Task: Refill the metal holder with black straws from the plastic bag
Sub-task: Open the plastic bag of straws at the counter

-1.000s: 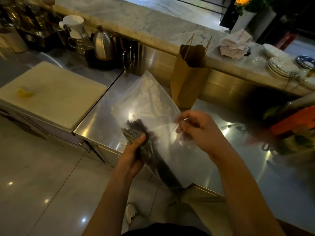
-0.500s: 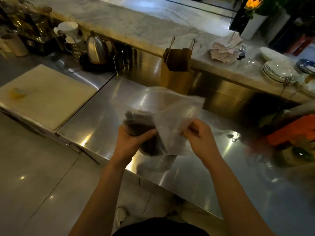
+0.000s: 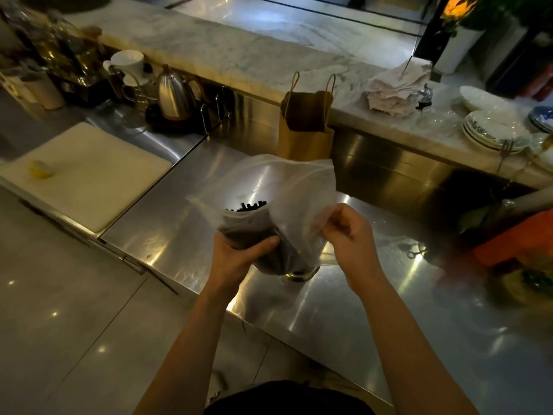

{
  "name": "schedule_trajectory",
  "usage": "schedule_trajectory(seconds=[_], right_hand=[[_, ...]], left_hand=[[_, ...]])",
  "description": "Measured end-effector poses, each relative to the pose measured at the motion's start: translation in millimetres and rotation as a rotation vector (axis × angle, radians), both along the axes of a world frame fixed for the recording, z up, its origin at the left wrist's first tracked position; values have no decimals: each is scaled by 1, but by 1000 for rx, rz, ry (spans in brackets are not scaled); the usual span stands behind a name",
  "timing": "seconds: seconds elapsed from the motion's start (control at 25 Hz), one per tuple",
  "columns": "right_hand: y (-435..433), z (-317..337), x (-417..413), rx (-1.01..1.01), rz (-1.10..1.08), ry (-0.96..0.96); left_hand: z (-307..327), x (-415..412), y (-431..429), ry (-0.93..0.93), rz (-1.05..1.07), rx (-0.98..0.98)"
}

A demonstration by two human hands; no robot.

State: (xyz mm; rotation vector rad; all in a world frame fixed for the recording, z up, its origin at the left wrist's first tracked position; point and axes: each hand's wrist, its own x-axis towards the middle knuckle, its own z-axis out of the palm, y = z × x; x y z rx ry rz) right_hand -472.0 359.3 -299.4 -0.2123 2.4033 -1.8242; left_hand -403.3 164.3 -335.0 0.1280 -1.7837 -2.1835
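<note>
A clear plastic bag (image 3: 287, 187) stands upright over the steel counter (image 3: 185, 217), its mouth open toward me. Inside is a bundle of black straws (image 3: 250, 206), their tips showing at the opening. My left hand (image 3: 239, 256) wraps around the lower part of the bundle through the plastic. My right hand (image 3: 348, 232) pinches the bag's right side, fingers curled. A round metal base (image 3: 299, 275), possibly the holder, peeks out under the bag; most of it is hidden.
A brown paper bag (image 3: 305, 136) stands behind the plastic bag against the raised marble ledge (image 3: 239, 61). A white cutting board (image 3: 86, 175) lies left, a kettle (image 3: 173, 94) and cups behind it. Stacked plates (image 3: 490, 130) sit right; orange items (image 3: 514, 238) crowd the counter's right end.
The bag went from lying flat on the counter to being held upright. Its mouth has opened wider, so the straw tips show. Both hands kept their grip.
</note>
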Motion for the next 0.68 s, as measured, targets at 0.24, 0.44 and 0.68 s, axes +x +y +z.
schedule_trajectory(seconds=[0.24, 0.44, 0.68], right_hand=[[-6, -1, 8, -16, 3, -62], [15, 14, 7, 2, 6, -40], [43, 25, 9, 142, 31, 27]], left_hand=[[-16, 1, -2, -65, -27, 14], [-30, -4, 3, -146, -9, 139], [-44, -4, 28, -378, -27, 775]])
